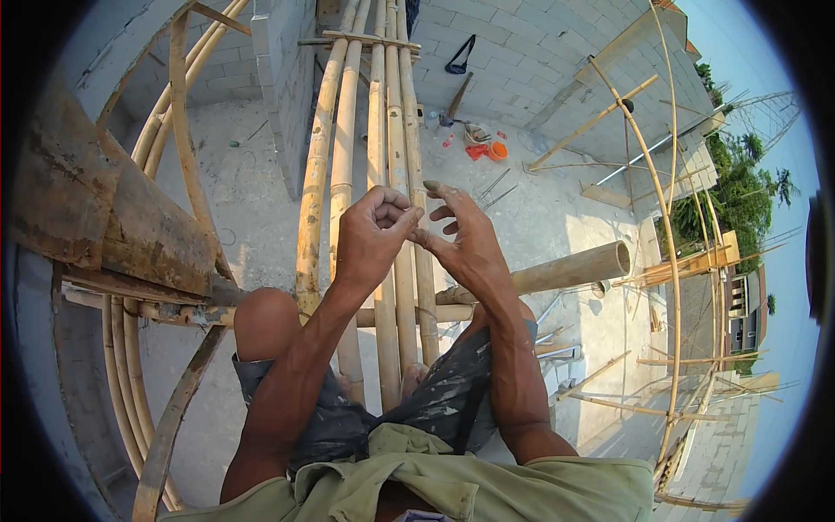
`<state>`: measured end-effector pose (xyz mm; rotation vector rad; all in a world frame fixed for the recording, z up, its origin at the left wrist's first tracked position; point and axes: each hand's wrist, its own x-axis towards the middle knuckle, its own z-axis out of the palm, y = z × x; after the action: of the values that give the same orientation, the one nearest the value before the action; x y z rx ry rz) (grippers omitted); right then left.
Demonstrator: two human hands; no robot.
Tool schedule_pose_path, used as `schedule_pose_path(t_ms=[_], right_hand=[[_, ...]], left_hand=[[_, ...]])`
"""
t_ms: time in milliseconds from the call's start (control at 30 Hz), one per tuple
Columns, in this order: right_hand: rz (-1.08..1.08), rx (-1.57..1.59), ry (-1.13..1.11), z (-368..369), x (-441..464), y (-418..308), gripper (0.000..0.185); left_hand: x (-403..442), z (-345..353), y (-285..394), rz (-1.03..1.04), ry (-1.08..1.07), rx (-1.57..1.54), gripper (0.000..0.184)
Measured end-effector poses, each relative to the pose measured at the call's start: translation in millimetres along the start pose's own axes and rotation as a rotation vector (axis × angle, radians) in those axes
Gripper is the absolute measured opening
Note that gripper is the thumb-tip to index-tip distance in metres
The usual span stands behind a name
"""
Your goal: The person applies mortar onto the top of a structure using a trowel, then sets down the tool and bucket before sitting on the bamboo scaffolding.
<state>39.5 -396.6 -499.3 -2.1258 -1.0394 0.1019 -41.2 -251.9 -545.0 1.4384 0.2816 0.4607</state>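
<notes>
My left hand [374, 233] is raised above the bamboo poles [344, 157], its fingers curled and pinched together; anything between the fingertips is too small to name. Close beside it, my right hand [461, 235] has thumb and fingers bent apart, its thumb near the left fingertips, and nothing shows in it. Beneath both hands the long poles run away from me, with a short crosspiece [370, 37] over their far end. My knees are bent on either side of the poles, in paint-spotted shorts [339, 426].
A thick bamboo pole [574, 268] juts out at the right. Stained boards [104, 200] stand at the left. Far below on the floor are an orange bucket [497, 151] and red scraps. Block walls [504, 52] and bamboo scaffolding [670, 226] surround the area.
</notes>
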Motion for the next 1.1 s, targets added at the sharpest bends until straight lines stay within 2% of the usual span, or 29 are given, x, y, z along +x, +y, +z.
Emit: schedule_pose_path(t_ms=[67, 167, 233, 367, 533, 567, 600, 667, 733, 800, 867, 933, 1033, 1067, 1100], right_hand=[[0.001, -0.006, 0.004, 0.5, 0.4, -1.4, 0.060], [0.035, 0.006, 0.022, -0.3, 0.9, -2.8, 0.060], [0.059, 0.062, 0.034, -1.9, 1.4, -1.1, 0.061], [0.032, 0.038, 0.026, -0.6, 0.9, -1.8, 0.060], [0.015, 0.010, -0.041, 4.9, -2.8, -1.5, 0.064], [0.039, 0.036, -0.078, 5.6, -2.5, -2.2, 0.072], [0.038, 0.031, -0.066, 10.8, -4.3, -0.1, 0.072], [-0.156, -0.272, 0.042, 22.2, -10.2, 6.3, 0.078], [-0.116, -0.253, 0.001, 19.5, -10.9, -4.2, 0.078], [0.053, -0.399, -0.276, 24.1, -15.7, -7.1, 0.071], [0.157, -0.388, -0.549, 31.1, -20.3, -3.3, 0.064], [0.148, -0.345, -0.750, 45.3, -28.6, 3.7, 0.056], [0.000, -0.389, -0.895, 77.0, -46.0, -10.7, 0.032], [-0.086, -0.419, -0.942, 94.8, -57.5, -14.2, 0.024], [-0.131, -0.444, -1.055, 106.4, -70.6, -23.8, 0.025]], left_hand=[[0.5, -0.7, 1.1, 0.012, 0.046, -0.026, 0.018], [-0.2, -2.4, 6.0, -0.032, -0.044, -0.093, 0.021], [-2.7, 0.2, 7.0, 0.057, -0.104, -0.063, 0.018], [-1.5, -0.1, 0.0, 0.051, -0.112, -0.039, 0.017], [0.8, -1.5, -2.3, -0.114, 0.010, -0.132, 0.021], [-0.2, -1.3, -2.3, -0.119, -0.015, -0.185, 0.027], [-1.0, -1.4, -1.9, -0.111, -0.025, -0.185, 0.027], [-1.3, 1.7, -0.9, -0.192, 0.000, -0.265, 0.034], [-2.0, 3.7, -2.5, -0.241, 0.013, -0.257, 0.039], [-0.4, 5.4, -13.6, -0.199, 0.120, -0.163, 0.040], [1.6, 5.0, -19.6, -0.057, 0.216, -0.071, 0.039], [6.5, 1.9, -21.1, 0.031, 0.240, -0.043, 0.038], [7.0, -2.8, -13.8, 0.037, 0.211, -0.043, 0.038], [7.0, -5.2, -14.0, -0.025, 0.201, -0.053, 0.038], [6.0, -5.9, -14.0, -0.088, 0.190, -0.059, 0.038]])
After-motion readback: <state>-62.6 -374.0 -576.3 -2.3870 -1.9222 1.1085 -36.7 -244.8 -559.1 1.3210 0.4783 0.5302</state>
